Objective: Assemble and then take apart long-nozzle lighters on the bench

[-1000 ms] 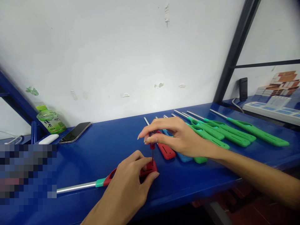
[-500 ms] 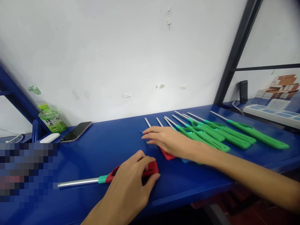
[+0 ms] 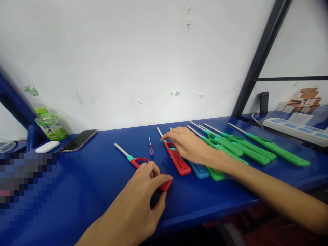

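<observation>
My left hand (image 3: 140, 194) closes round the handle end of a red gas lighter (image 3: 139, 162). Its metal tube points away to the upper left. Beyond that hand, a small screwdriver (image 3: 151, 149) with a see-through purplish handle lies on the blue table. My right hand (image 3: 188, 145) is over the row of lighters, fingers stretched out and slightly bent. Its fingertips are by the neck of a second red lighter (image 3: 180, 162); touching or just above, I cannot tell. Partly under this hand and wrist lie a blue lighter (image 3: 200, 171) and a green lighter (image 3: 216, 174).
Several more green lighters (image 3: 279, 150) lie to the right. At the back left are a phone (image 3: 79, 140), a white rounded object (image 3: 48, 147) and a green-labelled bottle (image 3: 51, 125). The blue table's front edge (image 3: 194, 212) runs below my hands. A dark post (image 3: 252, 71) rises at right.
The left-hand lighter has swung from pointing left to pointing away and up-left. My right hand has shifted slightly right and away, uncovering the screwdriver and more of the second red lighter.
</observation>
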`<state>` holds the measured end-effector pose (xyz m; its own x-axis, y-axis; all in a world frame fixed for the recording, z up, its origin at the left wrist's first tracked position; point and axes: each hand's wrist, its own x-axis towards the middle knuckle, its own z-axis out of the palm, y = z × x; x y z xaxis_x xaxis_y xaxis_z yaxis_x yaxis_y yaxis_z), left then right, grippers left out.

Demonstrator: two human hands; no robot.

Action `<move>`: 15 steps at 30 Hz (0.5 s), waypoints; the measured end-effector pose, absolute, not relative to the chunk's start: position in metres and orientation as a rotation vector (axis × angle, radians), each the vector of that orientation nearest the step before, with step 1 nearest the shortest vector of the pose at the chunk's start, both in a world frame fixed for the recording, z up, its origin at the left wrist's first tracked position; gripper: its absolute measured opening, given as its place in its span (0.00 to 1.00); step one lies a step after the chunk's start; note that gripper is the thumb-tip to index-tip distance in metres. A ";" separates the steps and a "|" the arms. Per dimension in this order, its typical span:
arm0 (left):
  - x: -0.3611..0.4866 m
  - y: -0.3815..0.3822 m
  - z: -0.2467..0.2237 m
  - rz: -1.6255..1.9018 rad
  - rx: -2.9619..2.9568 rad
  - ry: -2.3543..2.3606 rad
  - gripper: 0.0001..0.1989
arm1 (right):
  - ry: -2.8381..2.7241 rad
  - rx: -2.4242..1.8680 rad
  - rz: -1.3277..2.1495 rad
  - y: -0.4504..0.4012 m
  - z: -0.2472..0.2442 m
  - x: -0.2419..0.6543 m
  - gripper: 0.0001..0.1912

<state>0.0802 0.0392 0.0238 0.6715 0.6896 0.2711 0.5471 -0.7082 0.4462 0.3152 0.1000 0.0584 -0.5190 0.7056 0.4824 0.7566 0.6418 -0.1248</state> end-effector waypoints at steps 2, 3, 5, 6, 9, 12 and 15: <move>0.078 0.039 0.022 0.620 2.571 0.959 0.17 | -2.390 -1.120 -0.104 0.099 0.055 0.314 0.21; 0.077 0.040 0.022 0.622 2.582 0.954 0.17 | -2.401 -1.105 -0.083 0.099 0.053 0.313 0.21; 0.073 0.040 0.025 0.610 2.593 0.956 0.18 | -2.412 -1.078 -0.039 0.097 0.052 0.311 0.20; 0.071 0.041 0.028 0.609 2.590 0.965 0.18 | -2.418 -1.064 -0.018 0.096 0.052 0.309 0.19; 0.062 0.047 0.038 0.655 2.554 1.029 0.19 | -2.448 -1.013 0.020 0.092 0.050 0.305 0.18; 0.049 0.057 0.044 0.699 2.534 1.134 0.19 | -2.503 -0.966 0.029 0.089 0.047 0.302 0.19; 0.034 0.069 0.048 0.730 2.546 1.249 0.18 | -2.618 -1.000 0.028 0.086 0.045 0.297 0.21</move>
